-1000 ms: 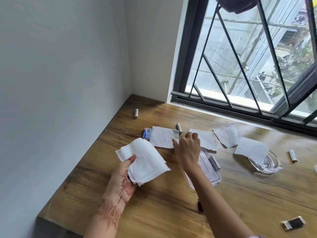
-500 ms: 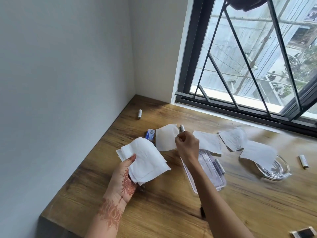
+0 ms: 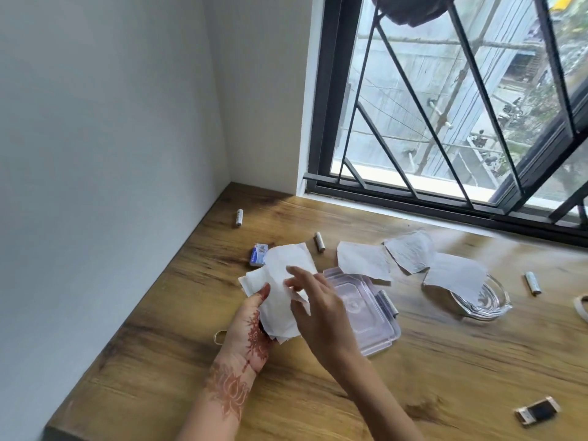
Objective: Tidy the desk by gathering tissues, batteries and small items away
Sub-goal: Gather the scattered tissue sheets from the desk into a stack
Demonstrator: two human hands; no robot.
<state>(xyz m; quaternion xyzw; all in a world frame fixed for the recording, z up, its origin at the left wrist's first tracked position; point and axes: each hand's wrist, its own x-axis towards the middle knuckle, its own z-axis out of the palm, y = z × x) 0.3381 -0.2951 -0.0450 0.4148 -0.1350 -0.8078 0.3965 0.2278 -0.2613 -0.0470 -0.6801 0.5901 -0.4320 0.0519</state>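
Observation:
My left hand (image 3: 249,332), marked with henna, grips a stack of white tissues (image 3: 281,281) above the wooden desk (image 3: 159,361). My right hand (image 3: 318,307) hovers over the stack, its fingers spread and touching the top tissue. Three more tissues lie further right: one (image 3: 362,261) beside the clear plastic lid (image 3: 366,310), one (image 3: 409,249) behind it, one (image 3: 451,276) draped over a glass dish (image 3: 486,300). Batteries lie at the back left (image 3: 239,217), behind the stack (image 3: 319,241) and at the right (image 3: 533,282). A small blue box (image 3: 258,254) sits behind the held tissues.
A white wall borders the desk on the left and a barred window runs along the back. A small black and gold item (image 3: 537,410) lies at the front right. A ring-shaped object (image 3: 219,337) rests by my left wrist. A white band (image 3: 580,308) shows at the right edge.
My right hand lifted a tissue off the desk, carried it left and laid it on the stack in my left hand. Its fingers have since come apart.

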